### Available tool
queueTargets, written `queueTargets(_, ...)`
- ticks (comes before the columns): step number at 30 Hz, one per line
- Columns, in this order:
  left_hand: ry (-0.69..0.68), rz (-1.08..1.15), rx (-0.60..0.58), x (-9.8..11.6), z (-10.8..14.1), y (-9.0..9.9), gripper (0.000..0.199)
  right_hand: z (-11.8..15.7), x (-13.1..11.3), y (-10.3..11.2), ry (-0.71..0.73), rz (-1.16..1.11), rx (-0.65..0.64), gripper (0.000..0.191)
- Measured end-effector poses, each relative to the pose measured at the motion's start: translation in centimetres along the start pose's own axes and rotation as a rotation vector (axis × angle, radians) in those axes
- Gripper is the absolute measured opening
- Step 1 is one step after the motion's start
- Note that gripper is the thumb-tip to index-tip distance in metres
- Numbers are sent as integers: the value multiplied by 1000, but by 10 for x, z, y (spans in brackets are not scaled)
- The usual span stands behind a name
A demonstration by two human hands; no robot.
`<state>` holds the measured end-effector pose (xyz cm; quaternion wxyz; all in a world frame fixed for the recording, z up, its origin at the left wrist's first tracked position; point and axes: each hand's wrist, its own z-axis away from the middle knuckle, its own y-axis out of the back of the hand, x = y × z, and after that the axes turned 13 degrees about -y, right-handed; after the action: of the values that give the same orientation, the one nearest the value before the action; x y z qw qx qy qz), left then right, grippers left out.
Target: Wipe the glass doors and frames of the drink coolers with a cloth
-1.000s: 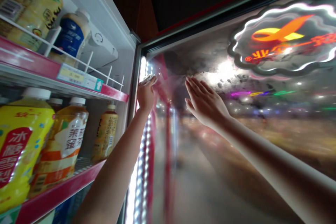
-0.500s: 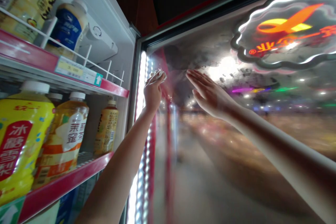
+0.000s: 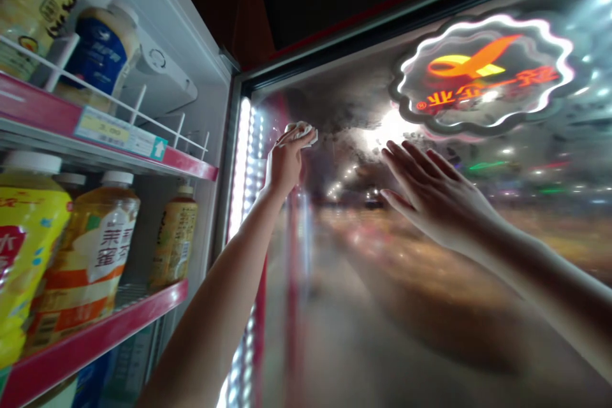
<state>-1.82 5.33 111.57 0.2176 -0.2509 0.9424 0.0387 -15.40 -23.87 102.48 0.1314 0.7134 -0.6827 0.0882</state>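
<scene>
- The left hand [image 3: 285, 166] is raised on a straight, outstretched arm and is clenched round a small white cloth [image 3: 300, 132], pressing it against the inner face of the open glass door [image 3: 382, 306].
- The cloth sits high on the glass, close to the door's hinge-side edge and just below its top frame, beside the vertical LED light strip [image 3: 241, 166].
- The right hand [image 3: 435, 194] is spread flat with fingers [image 3: 408, 159] straight and slightly fanned, palm toward the glass, grasping nothing; whether the palm actually touches the pane cannot be told.
- The two hands are apart, the right one lower and further from the hinge edge, just below the glowing logo sign [image 3: 482, 73] that shows in the upper part of the door.
- The glass is fogged around and below both hands, with a broad misted area running down toward the lower edge of the door.
- On the other side of the light strip, the fridge interior holds bottled drinks: a honey-tea bottle [image 3: 90, 255] and a smaller one [image 3: 174, 245] stand on the red-edged lower shelf [image 3: 109, 335], and a blue-labelled bottle [image 3: 98, 57] stands behind the wire rail of the upper shelf [image 3: 182, 162].
</scene>
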Motion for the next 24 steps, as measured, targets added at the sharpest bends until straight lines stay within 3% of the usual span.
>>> queueTargets(5, 129, -23, 94, 3, -12, -3, 61, 0, -3, 4, -46, 18, -20, 77)
queueTargets(7, 129, -10, 104, 19, -10, -11, 59, -2, -5, 8, -50, 26, -39, 77)
queueTargets(12, 13, 40, 4, 58, -23, -34, 49, -12, -4, 21, -60, 11, -156, 81)
queueTargets(17, 70, 57, -28, 54, -43, -39, 54, -17, 7, 57, -52, -77, -303, 76)
queueTargets(21, 190, 112, 23, 67, -37, -48, 50, -10, 32, 93, 6, -37, -231, 72)
queueTargets(24, 173, 163, 44, 85, -37, -63, 46, -2, 54, 105, 33, -15, -205, 70)
